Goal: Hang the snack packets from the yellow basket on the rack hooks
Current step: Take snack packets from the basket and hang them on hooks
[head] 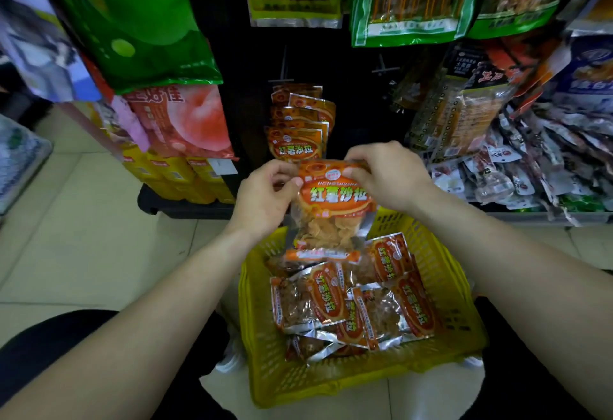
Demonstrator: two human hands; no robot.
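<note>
Snack packet was held upright just above the far rim of the yellow basket. Its long axis ran vertical, with the printed face toward the camera, the header edge up and the clear bottom hanging down. Left hand pinched the top left corner and right hand pinched the top right, fingers curled on the seal. Beyond the basket, matching packets hung in a column from a rack hook, so part of the job looked done. Several loose packets lay overlapping inside the basket, so much remained, and the held one was not yet hooked.
</note>
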